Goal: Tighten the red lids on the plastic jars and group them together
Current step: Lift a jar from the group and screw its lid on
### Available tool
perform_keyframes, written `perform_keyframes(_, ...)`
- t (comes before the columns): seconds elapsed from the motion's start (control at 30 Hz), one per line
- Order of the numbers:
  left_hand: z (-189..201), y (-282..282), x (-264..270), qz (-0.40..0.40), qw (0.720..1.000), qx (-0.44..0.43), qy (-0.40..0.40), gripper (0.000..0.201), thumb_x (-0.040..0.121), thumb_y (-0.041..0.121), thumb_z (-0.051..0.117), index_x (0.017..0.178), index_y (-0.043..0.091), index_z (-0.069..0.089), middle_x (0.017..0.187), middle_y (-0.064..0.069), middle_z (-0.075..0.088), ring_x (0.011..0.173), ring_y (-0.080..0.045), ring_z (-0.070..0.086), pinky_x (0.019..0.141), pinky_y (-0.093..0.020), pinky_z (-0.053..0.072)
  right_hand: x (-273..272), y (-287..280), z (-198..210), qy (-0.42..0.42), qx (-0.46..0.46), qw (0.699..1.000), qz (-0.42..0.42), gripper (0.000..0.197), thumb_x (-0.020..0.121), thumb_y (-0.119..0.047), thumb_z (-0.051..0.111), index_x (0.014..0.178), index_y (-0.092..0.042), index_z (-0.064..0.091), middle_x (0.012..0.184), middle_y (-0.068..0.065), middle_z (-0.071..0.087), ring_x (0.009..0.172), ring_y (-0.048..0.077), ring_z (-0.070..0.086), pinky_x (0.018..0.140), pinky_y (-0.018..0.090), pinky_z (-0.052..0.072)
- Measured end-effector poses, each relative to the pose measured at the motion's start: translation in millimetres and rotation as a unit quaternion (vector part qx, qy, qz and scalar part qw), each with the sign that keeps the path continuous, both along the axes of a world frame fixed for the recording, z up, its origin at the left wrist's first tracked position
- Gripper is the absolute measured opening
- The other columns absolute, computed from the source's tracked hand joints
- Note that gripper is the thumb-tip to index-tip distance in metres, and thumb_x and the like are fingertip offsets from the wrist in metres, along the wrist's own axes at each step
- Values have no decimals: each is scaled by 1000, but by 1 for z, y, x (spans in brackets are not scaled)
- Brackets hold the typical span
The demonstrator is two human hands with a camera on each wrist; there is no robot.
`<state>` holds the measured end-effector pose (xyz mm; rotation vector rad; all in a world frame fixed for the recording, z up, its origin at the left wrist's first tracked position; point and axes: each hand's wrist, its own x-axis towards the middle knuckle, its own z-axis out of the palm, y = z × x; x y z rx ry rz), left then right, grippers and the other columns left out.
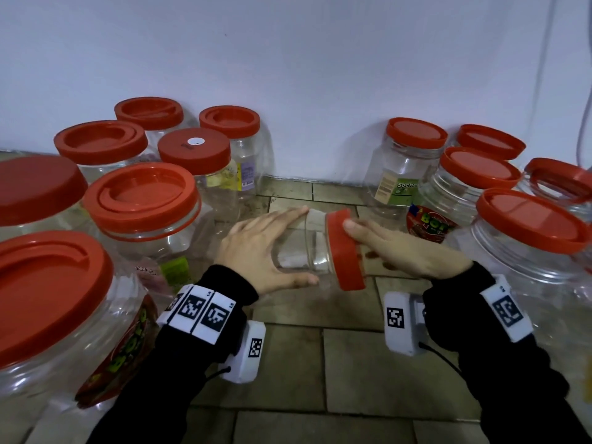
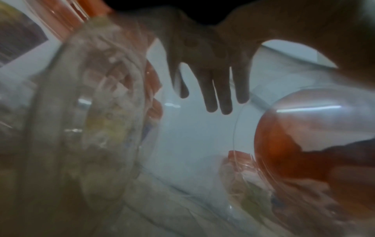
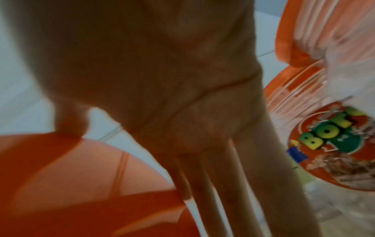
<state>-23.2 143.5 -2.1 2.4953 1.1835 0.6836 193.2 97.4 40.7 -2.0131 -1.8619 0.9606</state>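
Nearest, the left hand (image 1: 256, 248) spans the clear jar (image 1: 301, 245), held sideways above the tiled floor (image 1: 320, 363). The left grip is wide around its body, while the right hand (image 1: 403, 248) lies flat-fingered against its red lid (image 1: 347, 251), so tightening looks underway. Beyond, the left cluster (image 1: 144, 200) and right cluster (image 1: 480, 187) stand well apart, so grouping remains.

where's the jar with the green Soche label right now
In the head view the jar with the green Soche label stands upright at the wall, leftmost of the right-hand group, behind the right hand.
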Motion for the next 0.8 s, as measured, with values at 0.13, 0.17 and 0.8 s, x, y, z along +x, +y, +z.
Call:
perform_keyframes(0.13,-2,2,-5,9,1000,-2,-24,105,40,97,24,133,49,21,138,10,44,126,-18,40,103,-37,26,6,-6,1,81,44,991,93,102,60,-56,72,141,-44,11,147,-4,22,129,14,39,101,40,43)
perform_keyframes(0.17,-1,2,-4,7,1000,-3,-21,104,40,97,24,133,50,19,138,9,44,126,-18,40,103,-37,26,5,-7,1,86,56,992,79,97,59,-54,70,139,-42,17,140,-3,32,118,14,49,93,39,50)
perform_keyframes(0.8,-4,2,-9,1,999,-8,-37,98,38,96,30,127,59,12,140,13,40,128,-15,36,101,-33,22,-6,-5,-12,76,30,995,-55,83,73,-72,21,135,-19,39,117,13,60,80,16,65,66,33,56)
